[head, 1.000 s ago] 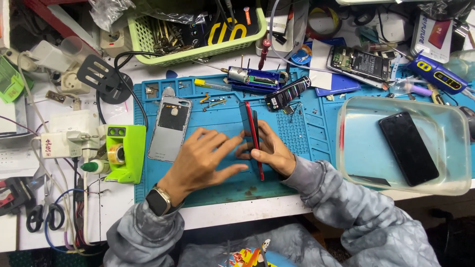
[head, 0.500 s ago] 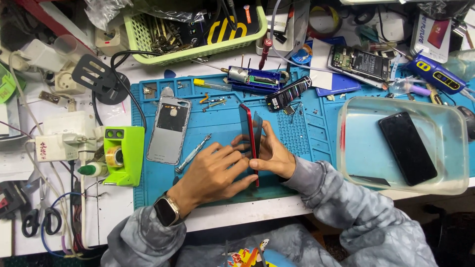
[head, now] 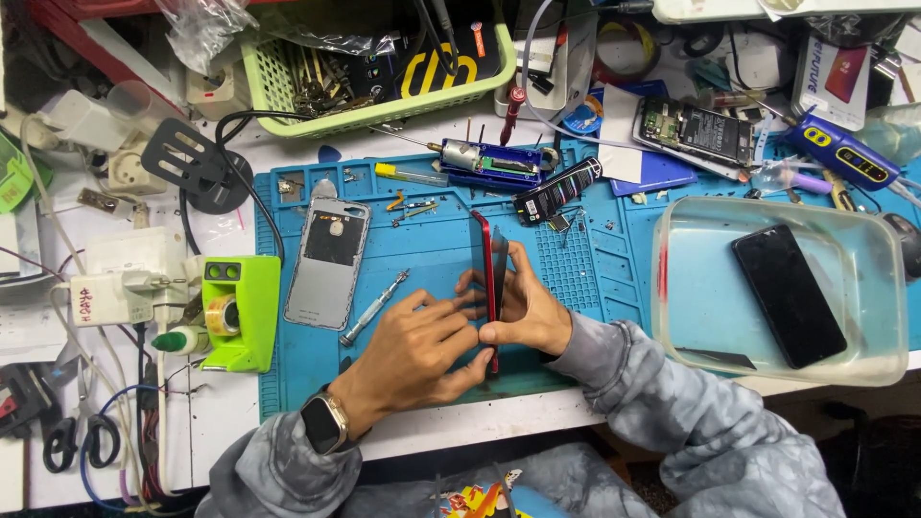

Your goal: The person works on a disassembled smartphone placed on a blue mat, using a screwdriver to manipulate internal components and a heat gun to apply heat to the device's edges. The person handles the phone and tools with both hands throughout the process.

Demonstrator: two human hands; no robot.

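Left hand (head: 417,341), right hand (head: 523,312) grip red phone (head: 487,278) on edge.

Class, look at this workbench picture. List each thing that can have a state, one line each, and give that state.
red phone: on edge on the blue mat, screen panel parted from its frame
left hand: gripping the phone
right hand: gripping the phone
silver back cover: detached, lying flat
black phone: lying in the clear tub
opened phone: insides exposed
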